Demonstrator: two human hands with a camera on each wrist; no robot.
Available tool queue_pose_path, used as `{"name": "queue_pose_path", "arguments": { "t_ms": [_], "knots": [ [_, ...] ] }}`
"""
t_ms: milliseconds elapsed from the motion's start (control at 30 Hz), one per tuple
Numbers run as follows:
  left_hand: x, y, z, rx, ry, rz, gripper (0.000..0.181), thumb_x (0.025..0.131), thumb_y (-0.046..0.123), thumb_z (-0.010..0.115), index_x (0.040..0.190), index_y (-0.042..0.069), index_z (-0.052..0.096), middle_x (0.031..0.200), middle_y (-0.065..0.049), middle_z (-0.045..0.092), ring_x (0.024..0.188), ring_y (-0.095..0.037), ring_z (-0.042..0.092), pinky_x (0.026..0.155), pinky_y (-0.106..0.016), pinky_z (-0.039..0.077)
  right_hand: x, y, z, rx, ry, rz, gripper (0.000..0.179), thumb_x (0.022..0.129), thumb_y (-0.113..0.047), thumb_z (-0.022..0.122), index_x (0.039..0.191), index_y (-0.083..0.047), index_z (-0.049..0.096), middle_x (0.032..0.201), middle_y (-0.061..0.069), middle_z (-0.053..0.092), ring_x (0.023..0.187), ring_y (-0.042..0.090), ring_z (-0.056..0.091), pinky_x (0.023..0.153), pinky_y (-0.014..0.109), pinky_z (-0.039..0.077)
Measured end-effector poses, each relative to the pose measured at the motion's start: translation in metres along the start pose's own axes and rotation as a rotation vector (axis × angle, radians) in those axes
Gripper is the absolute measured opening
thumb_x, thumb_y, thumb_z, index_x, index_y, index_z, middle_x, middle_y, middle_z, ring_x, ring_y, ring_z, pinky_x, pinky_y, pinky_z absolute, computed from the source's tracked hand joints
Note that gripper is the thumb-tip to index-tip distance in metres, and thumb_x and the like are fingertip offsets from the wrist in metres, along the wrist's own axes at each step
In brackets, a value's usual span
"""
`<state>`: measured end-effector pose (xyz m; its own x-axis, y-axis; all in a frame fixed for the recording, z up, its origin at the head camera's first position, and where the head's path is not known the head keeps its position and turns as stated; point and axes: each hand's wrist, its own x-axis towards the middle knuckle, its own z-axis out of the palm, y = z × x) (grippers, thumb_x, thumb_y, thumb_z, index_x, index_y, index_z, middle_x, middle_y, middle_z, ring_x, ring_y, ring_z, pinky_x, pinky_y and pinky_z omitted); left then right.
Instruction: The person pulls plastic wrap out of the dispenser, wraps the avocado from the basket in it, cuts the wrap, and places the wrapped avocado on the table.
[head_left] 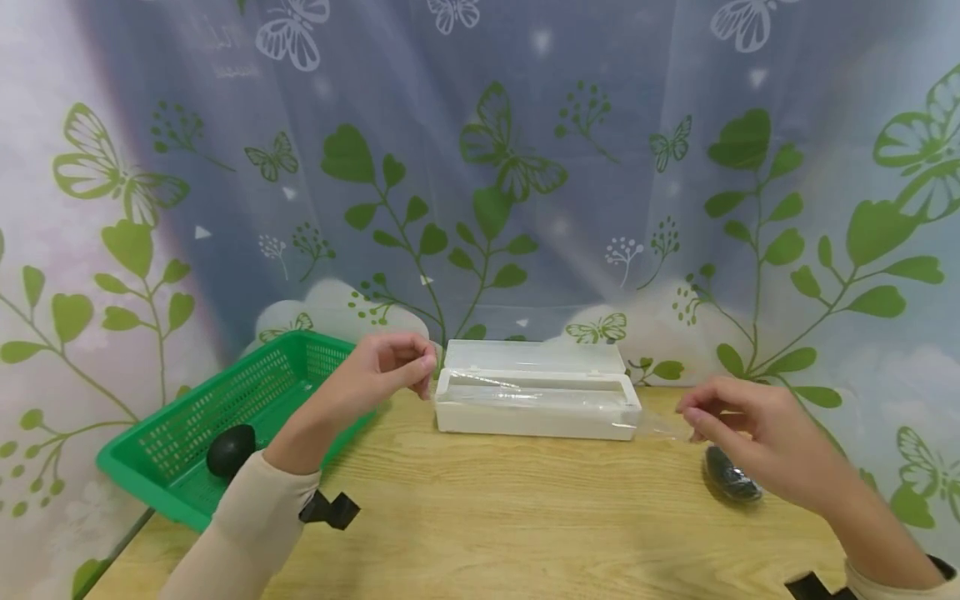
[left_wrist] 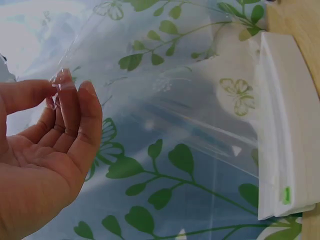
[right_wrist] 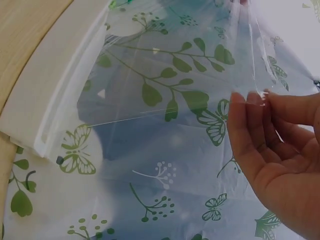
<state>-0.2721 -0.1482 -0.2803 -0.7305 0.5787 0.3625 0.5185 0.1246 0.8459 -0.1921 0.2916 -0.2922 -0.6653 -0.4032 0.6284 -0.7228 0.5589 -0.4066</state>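
A sheet of cling film (left_wrist: 200, 125) stretches from a white dispenser box (head_left: 536, 421) toward both hands. The box stands on the table with its lid (head_left: 534, 357) tipped up at the back. At one corner my left hand (head_left: 378, 367) pinches the film between thumb and fingertips, just left of the box. On the other side my right hand (head_left: 772, 437) pinches the film edge the same way. Below that hand, a dark egg-shaped thing (head_left: 731, 477) in shiny film lies on the table, partly covered by the hand.
At the left a green plastic basket (head_left: 123, 454) holds a black egg-shaped thing (head_left: 230, 451), and my left forearm reaches across its side. Behind the wooden table (head_left: 525, 517) hangs a patterned curtain (head_left: 570, 208) with butterflies and leaves.
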Motion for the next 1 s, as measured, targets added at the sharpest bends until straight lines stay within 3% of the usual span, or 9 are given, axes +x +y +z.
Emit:
{"name": "queue_pose_path", "arguments": {
  "t_ms": [100,233,400,467,600,700,900,1000],
  "knots": [
    [-0.009,-0.005,0.003,-0.004,-0.053,0.006,0.019,0.107,0.016,0.057,0.103,-0.002,0.064,0.081,-0.003,0.063,0.078,-0.024,0.066,0.081,-0.037,0.06,-0.008,0.001,0.002,0.022,-0.06,-0.036,0.033,0.091,0.014,0.068,0.1,-0.018,0.07,0.09,-0.014,0.068,0.072,0.002,0.064,0.063,0.015,0.057],
    [-0.016,-0.014,0.009,-0.033,-0.126,0.026,0.019,0.106,0.011,0.058,0.101,-0.007,0.063,0.084,-0.005,0.066,0.077,-0.02,0.068,0.08,-0.036,0.061,-0.017,0.006,0.006,0.091,-0.13,-0.019,0.032,0.092,0.013,0.067,0.101,-0.017,0.069,0.09,-0.012,0.068,0.072,0.003,0.064,0.061,0.019,0.058],
    [-0.019,-0.03,0.016,-0.09,-0.22,0.092,0.015,0.105,0.004,0.055,0.098,-0.007,0.062,0.095,-0.021,0.068,0.085,-0.022,0.071,0.083,-0.039,0.063,-0.025,0.02,0.013,0.197,-0.223,-0.005,0.028,0.094,0.012,0.064,0.103,-0.015,0.069,0.089,-0.009,0.068,0.069,0.007,0.066,0.057,0.022,0.057],
    [-0.02,-0.035,0.017,-0.119,-0.271,0.091,0.016,0.106,0.003,0.054,0.099,-0.008,0.062,0.098,-0.029,0.067,0.089,-0.022,0.073,0.085,-0.041,0.064,-0.028,0.026,0.016,0.237,-0.275,-0.011,0.028,0.095,0.011,0.063,0.103,-0.015,0.068,0.088,-0.007,0.068,0.068,0.008,0.065,0.056,0.023,0.057],
    [-0.023,-0.046,0.023,-0.184,-0.367,0.044,0.019,0.106,0.005,0.054,0.103,-0.011,0.062,0.1,-0.039,0.064,0.092,-0.019,0.076,0.085,-0.045,0.064,-0.032,0.032,0.022,0.282,-0.373,-0.032,0.028,0.097,0.009,0.061,0.104,-0.017,0.067,0.088,-0.004,0.069,0.069,0.007,0.066,0.055,0.024,0.057],
    [-0.024,-0.053,0.028,-0.203,-0.403,0.01,0.021,0.106,0.007,0.055,0.105,-0.012,0.062,0.101,-0.042,0.064,0.092,-0.02,0.076,0.084,-0.047,0.064,-0.033,0.034,0.026,0.306,-0.417,-0.05,0.026,0.098,0.007,0.061,0.104,-0.018,0.067,0.086,-0.003,0.069,0.069,0.007,0.066,0.054,0.024,0.057],
    [-0.024,-0.07,0.036,-0.189,-0.447,-0.054,0.025,0.107,0.011,0.055,0.106,-0.013,0.061,0.102,-0.04,0.067,0.092,-0.024,0.077,0.082,-0.051,0.064,-0.034,0.04,0.037,0.408,-0.532,0.052,0.017,0.103,-0.001,0.057,0.104,-0.014,0.067,0.084,0.004,0.067,0.07,0.014,0.067,0.058,0.028,0.06],
    [-0.024,-0.078,0.04,-0.176,-0.478,-0.088,0.025,0.108,0.011,0.054,0.106,-0.013,0.06,0.101,-0.039,0.068,0.091,-0.033,0.077,0.082,-0.055,0.063,-0.035,0.044,0.041,0.435,-0.583,0.107,0.014,0.105,-0.005,0.056,0.103,-0.013,0.067,0.082,0.011,0.065,0.07,0.017,0.068,0.06,0.029,0.061]
  ]
}}
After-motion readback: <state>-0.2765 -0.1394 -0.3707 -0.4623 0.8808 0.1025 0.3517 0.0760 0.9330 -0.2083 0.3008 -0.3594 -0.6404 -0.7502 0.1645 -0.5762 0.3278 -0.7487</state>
